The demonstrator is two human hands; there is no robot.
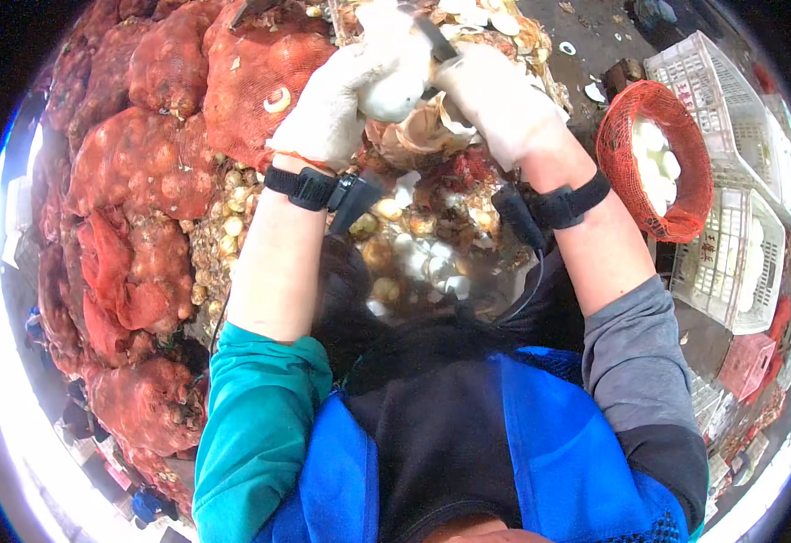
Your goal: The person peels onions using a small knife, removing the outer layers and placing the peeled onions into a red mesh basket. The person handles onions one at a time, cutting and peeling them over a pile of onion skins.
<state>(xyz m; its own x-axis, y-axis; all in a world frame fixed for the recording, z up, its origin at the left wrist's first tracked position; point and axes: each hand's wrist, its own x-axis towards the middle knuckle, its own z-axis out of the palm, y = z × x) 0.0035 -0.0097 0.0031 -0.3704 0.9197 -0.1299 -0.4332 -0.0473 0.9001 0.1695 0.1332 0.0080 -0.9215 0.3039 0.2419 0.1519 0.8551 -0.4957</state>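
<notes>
Both hands wear white gloves and are raised in front of me at the top of the view. My left hand (334,95) is closed around a pale peeled onion (390,102), whose rounded end shows below the fingers. In my right hand (494,98) is a knife (436,39); its dark part sticks out towards the left hand. Glare washes out the fingers, so the exact contact between knife and onion cannot be made out. Just under the hands lie loose brown onion skins (426,132). Below, between my forearms, whole onions and white peeled pieces (429,261) lie together.
Red mesh sacks of onions (144,163) are piled along the left, with loose onions (232,227) beside them. To the right, a red mesh-lined container (691,163) holds peeled onions, next to white plastic crates (697,271). More peelings (538,51) cover the ground ahead.
</notes>
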